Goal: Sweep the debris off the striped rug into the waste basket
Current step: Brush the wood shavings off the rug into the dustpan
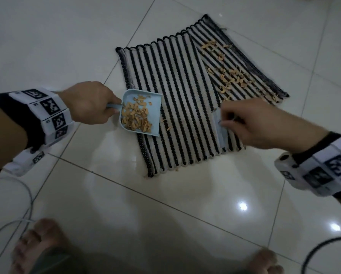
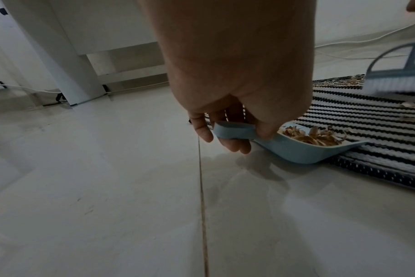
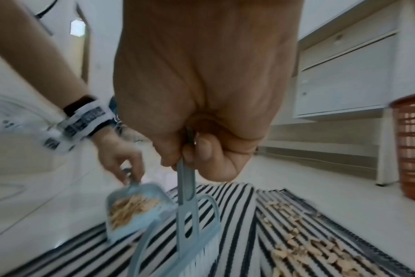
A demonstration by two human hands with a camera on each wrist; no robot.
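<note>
A black-and-white striped rug (image 1: 177, 99) lies on the tiled floor. My left hand (image 1: 90, 103) grips the handle of a light blue dustpan (image 1: 144, 113) at the rug's left edge; tan debris (image 1: 136, 117) fills the pan. My right hand (image 1: 250, 121) holds a blue-grey hand brush (image 3: 190, 224) by its handle, bristles down over the rug's near right part. More tan debris (image 1: 230, 78) is scattered on the rug's far right strip. A few bits (image 1: 165, 123) lie just right of the pan. An orange slatted waste basket (image 3: 412, 150) stands at the right in the right wrist view.
Glossy white floor tiles (image 1: 66, 46) surround the rug. Cables (image 1: 17, 194) trail on the floor at the left and lower right. My bare feet (image 1: 39, 244) are at the bottom. White cabinets (image 3: 344, 75) stand behind the basket, and a white furniture leg (image 2: 66, 65) stands at the left.
</note>
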